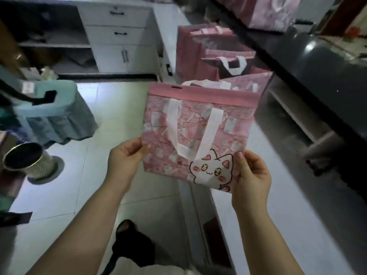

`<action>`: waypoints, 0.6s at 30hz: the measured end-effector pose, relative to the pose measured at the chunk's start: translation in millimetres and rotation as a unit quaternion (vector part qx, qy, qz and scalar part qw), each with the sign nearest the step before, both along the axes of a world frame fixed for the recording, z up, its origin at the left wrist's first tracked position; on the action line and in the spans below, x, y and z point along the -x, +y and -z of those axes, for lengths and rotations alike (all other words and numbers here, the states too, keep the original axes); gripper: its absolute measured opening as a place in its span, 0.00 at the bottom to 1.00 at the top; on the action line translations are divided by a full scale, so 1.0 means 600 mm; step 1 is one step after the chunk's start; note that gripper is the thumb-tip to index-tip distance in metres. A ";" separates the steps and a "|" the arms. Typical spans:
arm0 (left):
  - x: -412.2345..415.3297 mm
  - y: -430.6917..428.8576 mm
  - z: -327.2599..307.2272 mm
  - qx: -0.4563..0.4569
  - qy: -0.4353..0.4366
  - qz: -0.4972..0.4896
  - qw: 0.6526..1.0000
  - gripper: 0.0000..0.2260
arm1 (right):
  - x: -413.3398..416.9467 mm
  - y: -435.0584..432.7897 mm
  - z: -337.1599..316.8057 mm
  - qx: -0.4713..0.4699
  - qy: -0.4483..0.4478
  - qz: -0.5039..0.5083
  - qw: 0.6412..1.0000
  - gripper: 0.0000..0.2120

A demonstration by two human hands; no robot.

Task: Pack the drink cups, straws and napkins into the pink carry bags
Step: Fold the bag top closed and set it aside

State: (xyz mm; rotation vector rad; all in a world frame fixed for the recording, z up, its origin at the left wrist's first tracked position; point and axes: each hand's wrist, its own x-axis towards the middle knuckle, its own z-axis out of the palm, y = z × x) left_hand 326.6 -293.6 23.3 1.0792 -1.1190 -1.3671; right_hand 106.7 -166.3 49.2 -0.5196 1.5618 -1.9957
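Note:
A flat, folded pink carry bag (pixel 200 133) with white handles and a white cartoon cat printed on it hangs in front of me above the floor. My left hand (pixel 127 157) pinches its lower left edge, thumb on the front. My right hand (pixel 251 175) pinches its lower right corner beside the cat. Behind it, several more pink carry bags (pixel 210 54) stand upright on the floor. No cups, straws or napkins are visible.
A white drawer cabinet (pixel 119 34) stands at the back. A blue-grey covered stool (pixel 51 114) and a metal bin (pixel 25 159) sit at the left. A dark counter with a grey rounded appliance (pixel 325 70) runs along the right. Pale floor tiles (pixel 83 195) lie below.

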 end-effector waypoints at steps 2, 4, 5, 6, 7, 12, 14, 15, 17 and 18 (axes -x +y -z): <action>-0.039 -0.039 0.007 -0.018 0.007 -0.062 0.998 0.09 | -0.037 -0.063 -0.009 0.005 0.015 -0.029 0.999 0.08; -0.076 -0.095 0.005 -0.024 0.033 -0.112 0.993 0.07 | -0.074 -0.140 -0.025 0.015 0.032 -0.058 0.998 0.07; -0.094 -0.129 -0.001 -0.028 0.056 -0.132 0.989 0.07 | -0.093 -0.182 -0.035 0.025 0.038 -0.077 0.996 0.06; -0.113 -0.169 -0.010 -0.035 0.084 -0.149 0.985 0.06 | -0.112 -0.227 -0.046 0.035 0.044 -0.095 0.994 0.05; -0.132 -0.213 -0.021 -0.044 0.113 -0.158 0.980 0.05 | -0.132 -0.274 -0.059 0.043 0.051 -0.108 0.992 0.05; -0.229 -0.434 -0.093 -0.044 0.190 -0.176 0.965 0.08 | -0.218 -0.510 -0.126 0.077 0.061 -0.165 0.981 0.08; -0.259 -0.516 -0.122 -0.034 0.201 -0.175 0.963 0.06 | -0.238 -0.597 -0.147 0.084 0.070 -0.205 0.973 0.11; -0.270 -0.557 -0.136 -0.032 0.205 -0.176 0.962 0.05 | -0.245 -0.637 -0.155 0.084 0.074 -0.220 0.969 0.12; -0.282 -0.644 -0.161 -0.028 0.206 -0.176 0.962 0.05 | -0.256 -0.716 -0.165 0.073 0.079 -0.238 0.965 0.12; -0.283 -0.686 -0.172 -0.025 0.202 -0.171 0.964 0.05 | -0.259 -0.753 -0.167 0.066 0.079 -0.239 0.966 0.12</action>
